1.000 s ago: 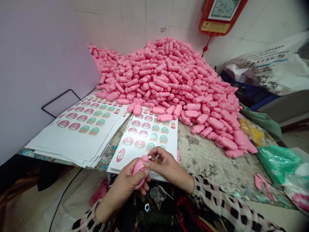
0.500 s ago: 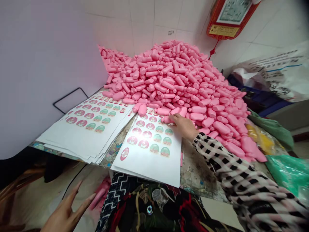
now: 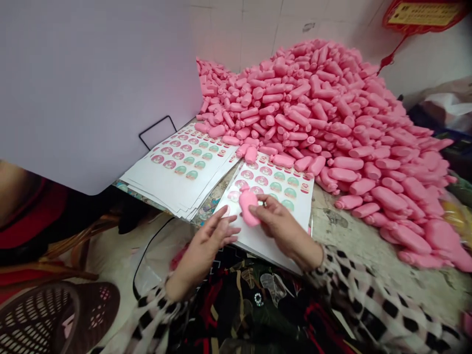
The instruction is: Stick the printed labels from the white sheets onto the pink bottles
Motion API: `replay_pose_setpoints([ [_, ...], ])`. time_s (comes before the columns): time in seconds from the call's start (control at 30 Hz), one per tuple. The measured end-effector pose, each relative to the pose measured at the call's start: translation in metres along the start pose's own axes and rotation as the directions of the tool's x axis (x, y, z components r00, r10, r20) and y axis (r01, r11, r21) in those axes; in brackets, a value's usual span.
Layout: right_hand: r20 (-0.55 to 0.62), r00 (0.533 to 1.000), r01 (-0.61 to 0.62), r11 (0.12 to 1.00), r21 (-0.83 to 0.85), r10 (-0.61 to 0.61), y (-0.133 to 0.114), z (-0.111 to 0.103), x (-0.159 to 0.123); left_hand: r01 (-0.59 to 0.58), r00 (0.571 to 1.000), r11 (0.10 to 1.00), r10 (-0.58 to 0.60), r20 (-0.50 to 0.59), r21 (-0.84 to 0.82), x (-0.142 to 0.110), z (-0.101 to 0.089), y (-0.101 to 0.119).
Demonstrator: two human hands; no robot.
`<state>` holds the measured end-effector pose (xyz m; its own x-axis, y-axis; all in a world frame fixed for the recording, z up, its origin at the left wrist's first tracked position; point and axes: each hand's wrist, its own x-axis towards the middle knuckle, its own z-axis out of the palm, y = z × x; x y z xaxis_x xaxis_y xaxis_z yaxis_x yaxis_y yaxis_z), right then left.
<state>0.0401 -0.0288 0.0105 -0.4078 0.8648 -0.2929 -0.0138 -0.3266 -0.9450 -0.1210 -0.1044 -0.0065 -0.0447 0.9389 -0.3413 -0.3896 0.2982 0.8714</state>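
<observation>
My right hand (image 3: 282, 226) holds a small pink bottle (image 3: 248, 206) between thumb and fingers, over the front sticker sheet (image 3: 254, 241). The bottle's narrow neck points away from me. Just left of the bottle is my left hand (image 3: 202, 246), its fingers apart and nothing visible in them. Its fingertips are close to a pink oval sticker at the sheet's left side; whether they touch it I cannot tell. Pink and green round-topped stickers run in rows on the sheet, partly covered by my hands and the bottle.
A large heap of pink bottles (image 3: 306, 108) fills the back and right of the table. Another stack of sticker sheets (image 3: 162, 189) lies to the left, beside a tall pale panel (image 3: 99, 88). A brown basket (image 3: 92, 319) stands on the floor at lower left.
My right hand has come back from the heap's edge with a pink bottle. My left hand has risen from below the table to the sheet. The view has shifted left.
</observation>
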Motion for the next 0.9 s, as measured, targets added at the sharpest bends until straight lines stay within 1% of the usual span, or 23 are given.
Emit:
replay_pose_setpoints([
  [0.03, 0.035, 0.999, -0.013, 0.999, 0.048, 0.011, 0.006, 0.013, -0.008, -0.004, 1.0, 0.996, 0.007, 0.026, -0.094, 0.004, 0.009, -0.002],
  [0.07, 0.072, 0.997, 0.005, 0.998, 0.056, -0.009, 0.012, 0.023, -0.014, -0.002, 0.999, 0.986, 0.009, 0.043, -0.168, 0.006, 0.016, -0.005],
  [0.1, 0.113, 0.993, 0.038, 0.999, 0.032, -0.042, 0.016, 0.029, -0.019, 0.001, 0.999, 0.975, 0.01, 0.048, -0.22, 0.007, 0.02, -0.007],
  [0.17, 0.183, 0.978, 0.113, 0.99, -0.086, -0.096, 0.019, 0.028, -0.025, 0.002, 1.0, 0.966, 0.006, 0.029, -0.26, 0.005, 0.02, -0.009],
  [0.23, 0.173, 0.98, 0.142, 0.95, -0.277, -0.096, 0.019, 0.018, -0.025, -0.002, 1.0, 0.98, -0.001, -0.019, -0.201, -0.001, 0.009, -0.01],
  [0.27, 0.146, 0.984, 0.149, 0.911, -0.386, -0.1, 0.018, 0.011, -0.023, -0.011, 0.998, 0.992, 0.004, -0.055, -0.122, -0.004, 0.001, -0.01],
  [0.3, 0.112, 0.986, 0.163, 0.855, -0.492, -0.124, 0.018, 0.005, -0.02, -0.027, 0.995, 1.0, 0.026, -0.097, -0.005, -0.008, -0.007, -0.01],
  [0.33, 0.086, 0.982, 0.184, 0.785, -0.591, -0.165, 0.019, 0.0, -0.017, -0.048, 0.989, 0.987, 0.068, -0.132, 0.151, -0.011, -0.014, -0.01],
  [0.37, 0.079, 0.974, 0.208, 0.705, -0.678, -0.211, 0.02, -0.003, -0.013, -0.076, 0.982, 0.94, 0.129, -0.141, 0.332, -0.013, -0.021, -0.009],
  [0.4, 0.087, 0.964, 0.229, 0.624, -0.747, -0.25, 0.022, -0.004, -0.008, -0.115, 0.973, 0.851, 0.2, -0.114, 0.513, -0.015, -0.026, -0.009],
  [0.43, 0.094, 0.955, 0.24, 0.549, -0.8, -0.28, 0.024, -0.003, -0.004, -0.167, 0.963, 0.728, 0.266, -0.05, 0.665, -0.017, -0.03, -0.009],
  [0.47, 0.095, 0.949, 0.237, 0.482, -0.844, -0.3, 0.026, -0.001, 0.001, -0.227, 0.949, 0.592, 0.312, 0.04, 0.773, -0.017, -0.032, -0.01],
  [0.5, 0.096, 0.944, 0.23, 0.422, -0.877, -0.315, 0.028, 0.002, 0.005, -0.292, 0.93, 0.464, 0.341, 0.135, 0.836, -0.017, -0.033, -0.011],
  [0.53, 0.097, 0.94, 0.222, 0.368, -0.903, -0.328, 0.029, 0.006, 0.008, -0.351, 0.908, 0.356, 0.356, 0.221, 0.866, -0.016, -0.033, -0.013],
  [0.57, 0.098, 0.935, 0.212, 0.316, -0.925, -0.341, 0.029, 0.011, 0.012, -0.394, 0.886, 0.272, 0.365, 0.284, 0.878, -0.015, -0.032, -0.015],
  [0.6, 0.1, 0.931, 0.201, 0.264, -0.943, -0.351, 0.029, 0.014, 0.014, -0.418, 0.871, 0.208, 0.37, 0.324, 0.884, -0.013, -0.031, -0.018],
  [0.67, 0.106, 0.929, 0.175, 0.168, -0.97, -0.354, 0.028, 0.02, 0.019, -0.425, 0.857, 0.121, 0.372, 0.356, 0.897, -0.009, -0.029, -0.023],
  [0.73, 0.107, 0.932, 0.15, 0.099, -0.984, -0.347, 0.027, 0.023, 0.022, -0.401, 0.86, 0.057, 0.366, 0.355, 0.914, -0.007, -0.028, -0.028],
  [0.83, 0.108, 0.937, 0.128, 0.041, -0.991, -0.331, 0.027, 0.026, 0.023, -0.361, 0.877, -0.019, 0.333, 0.346, 0.933, -0.005, -0.028, -0.03],
  [0.9, 0.11, 0.939, 0.122, 0.015, -0.992, -0.325, 0.027, 0.027, 0.024, -0.343, 0.892, -0.039, 0.299, 0.338, 0.939, -0.005, -0.028, -0.03],
])
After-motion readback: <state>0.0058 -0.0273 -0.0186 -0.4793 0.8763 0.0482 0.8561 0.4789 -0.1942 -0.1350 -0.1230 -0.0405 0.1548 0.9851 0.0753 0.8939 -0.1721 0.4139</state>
